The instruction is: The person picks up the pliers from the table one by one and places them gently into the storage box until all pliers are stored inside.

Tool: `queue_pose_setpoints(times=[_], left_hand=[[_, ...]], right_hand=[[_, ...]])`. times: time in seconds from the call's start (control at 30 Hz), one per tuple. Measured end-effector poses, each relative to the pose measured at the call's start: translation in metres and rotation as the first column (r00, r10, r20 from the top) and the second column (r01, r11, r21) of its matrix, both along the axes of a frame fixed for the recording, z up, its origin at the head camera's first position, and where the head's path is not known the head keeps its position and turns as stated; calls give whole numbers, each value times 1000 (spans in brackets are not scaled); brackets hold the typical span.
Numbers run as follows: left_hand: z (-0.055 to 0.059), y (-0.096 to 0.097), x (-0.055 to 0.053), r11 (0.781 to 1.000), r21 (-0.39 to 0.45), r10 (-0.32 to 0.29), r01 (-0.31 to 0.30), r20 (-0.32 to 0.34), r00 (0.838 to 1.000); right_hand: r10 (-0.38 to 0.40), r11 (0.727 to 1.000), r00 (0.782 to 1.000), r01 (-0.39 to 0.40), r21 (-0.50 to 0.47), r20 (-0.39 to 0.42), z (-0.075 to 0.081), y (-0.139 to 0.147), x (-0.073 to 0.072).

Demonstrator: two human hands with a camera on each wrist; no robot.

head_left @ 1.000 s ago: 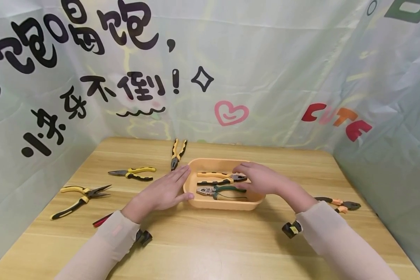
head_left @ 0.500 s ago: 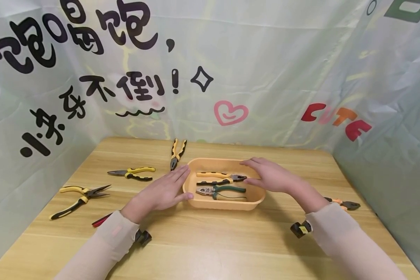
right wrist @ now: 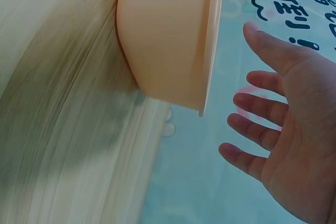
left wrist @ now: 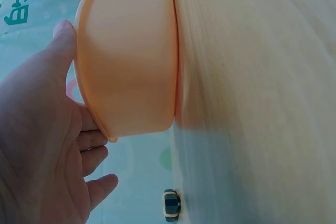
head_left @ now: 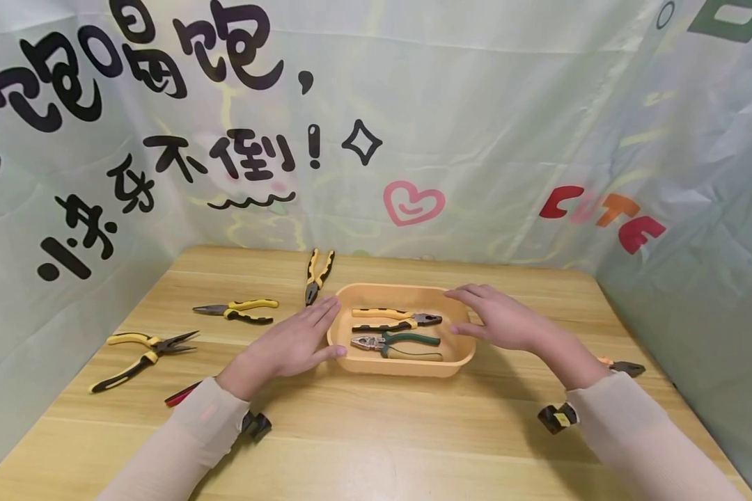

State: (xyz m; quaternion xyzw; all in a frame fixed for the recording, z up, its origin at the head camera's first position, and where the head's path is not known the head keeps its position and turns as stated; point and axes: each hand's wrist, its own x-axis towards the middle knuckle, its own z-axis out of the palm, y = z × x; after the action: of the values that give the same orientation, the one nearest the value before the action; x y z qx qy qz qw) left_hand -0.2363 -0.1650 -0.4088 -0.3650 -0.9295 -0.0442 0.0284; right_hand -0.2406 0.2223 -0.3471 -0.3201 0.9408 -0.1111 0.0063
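An orange plastic basket [head_left: 401,367] stands on the table. Inside lie two pairs of combination pliers: yellow-and-black pliers [head_left: 407,322] behind, green-and-tan pliers [head_left: 401,344] in front. My left hand [head_left: 288,344] rests on the basket's left end, fingers fairly straight; in the left wrist view the thumb and fingertips of this hand [left wrist: 42,114] touch the rim. Over the basket's right end hovers my right hand [head_left: 507,321], fingers spread and holding nothing. The right wrist view has that hand [right wrist: 310,119] apart from the basket wall [right wrist: 163,40].
To the left lie yellow-and-black long-nose pliers [head_left: 241,309] and a larger open-jawed pair [head_left: 150,353]. Yellow-and-black pliers [head_left: 315,278] lie behind the basket. A red handle [head_left: 183,394] shows beside my left sleeve. Orange-handled pliers [head_left: 627,367] are partly behind my right arm.
My right hand has drawn back rightward from over the pliers to the basket's right end. The right forearm now covers more of the orange-handled pliers. My left hand and the basket stay put.
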Motion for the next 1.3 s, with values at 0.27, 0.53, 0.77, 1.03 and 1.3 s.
queue_pose_setpoints(times=[0.27, 0.53, 0.77, 1.03, 1.3], left_hand=[[0, -1, 1, 1000, -10, 12, -12, 4, 1000], [0, 0, 0, 1000, -12, 10, -10, 2, 1000], [0, 0, 0, 1000, -8, 9, -9, 5, 1000], [0, -1, 0, 1000, -6, 7, -7, 1, 1000], [-1, -1, 0, 1000, -1, 8, -8, 5, 1000]], right_hand=[[-21, 1000, 1000, 21, -12, -1, -1, 13, 3], [-81, 997, 997, 81, -12, 17, 1, 32, 6], [-113, 994, 993, 113, 4, 16, 2, 50, 9], [-132, 991, 991, 131, 20, 10, 2, 65, 16], [-98, 994, 995, 99, 36, -17, -6, 81, 19]])
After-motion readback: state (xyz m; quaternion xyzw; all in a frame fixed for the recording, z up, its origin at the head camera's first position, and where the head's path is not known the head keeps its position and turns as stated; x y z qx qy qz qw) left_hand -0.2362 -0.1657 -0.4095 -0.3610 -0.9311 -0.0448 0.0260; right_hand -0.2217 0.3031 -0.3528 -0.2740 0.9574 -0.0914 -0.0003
